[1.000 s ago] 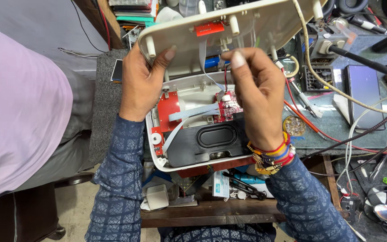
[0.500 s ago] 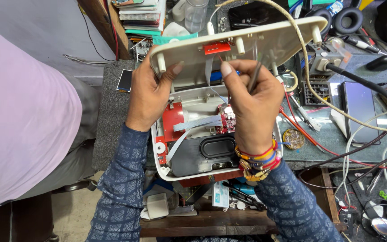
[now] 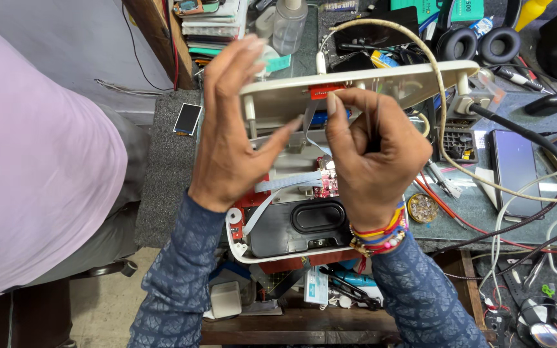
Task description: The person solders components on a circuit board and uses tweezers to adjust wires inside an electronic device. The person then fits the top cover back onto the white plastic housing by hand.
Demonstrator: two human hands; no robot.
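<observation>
Head view: left hand grips cream lid (fingers spread); right hand pinches ribbon cable.

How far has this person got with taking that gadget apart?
Done: the cream cover is lifted off the lower shell, baring the black oval speaker and red board. In hand: the left hand props the cover, and the right hand pinches at the red connector where the grey ribbon cable joins. Left: the ribbon looks still attached, so the halves are not yet separate.
</observation>
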